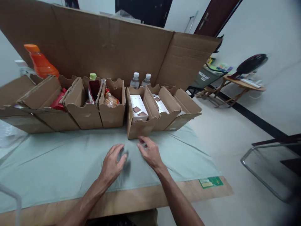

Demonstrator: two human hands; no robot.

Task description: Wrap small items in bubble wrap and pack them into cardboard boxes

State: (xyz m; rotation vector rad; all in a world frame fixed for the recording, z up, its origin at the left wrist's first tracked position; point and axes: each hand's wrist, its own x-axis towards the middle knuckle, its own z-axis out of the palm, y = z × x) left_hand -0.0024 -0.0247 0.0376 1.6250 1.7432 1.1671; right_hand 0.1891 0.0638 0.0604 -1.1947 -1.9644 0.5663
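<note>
My left hand (113, 163) hovers over the pale green cloth (61, 163), fingers apart and holding nothing. My right hand (150, 151) is also open, its fingertips close to the lower front of a cardboard bin (141, 129); whether they touch it I cannot tell. That bin juts forward of its neighbours and holds a white box (139, 108) with brown pictures on it. Just right of it, another cardboard bin (168, 114) has a similar white box (161, 104) inside. To the left, a cardboard bin (112, 116) contains a clear bag of sausage-like sticks (111, 99).
More cardboard bins line the left, with red packets (58, 102) and an orange bottle (43, 64) at their back. Two clear bottles (135, 80) stand behind the middle bins. A tall cardboard panel (110, 47) closes off the rear. A metal-framed chair (261, 175) is at right.
</note>
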